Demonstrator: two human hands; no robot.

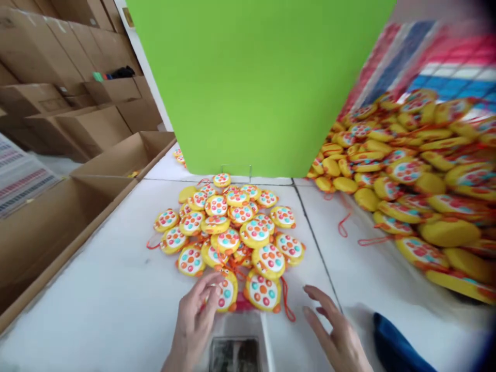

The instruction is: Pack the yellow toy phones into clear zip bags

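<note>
My left hand (196,312) has its fingers and thumb closed on the left edge of a round yellow toy (228,293) with a white face and coloured dots. To the right, my right hand (335,328) is open above the white table, fingers apart and holding nothing. Between the hands lies another dotted yellow toy (263,290), with a red cord loop (287,302) beside it. Behind them a loose pile of the same toys (228,214) spreads over the table. Close in front is a clear plastic tray-like object (265,336) with a dark window; its kind is unclear.
A green board (256,88) stands upright behind the pile. On the right is a large heap of yellow toys (411,175). An open cardboard box (104,217) borders the table's left side, with stacked cartons (42,51) beyond. A dark blue object (395,343) lies front right.
</note>
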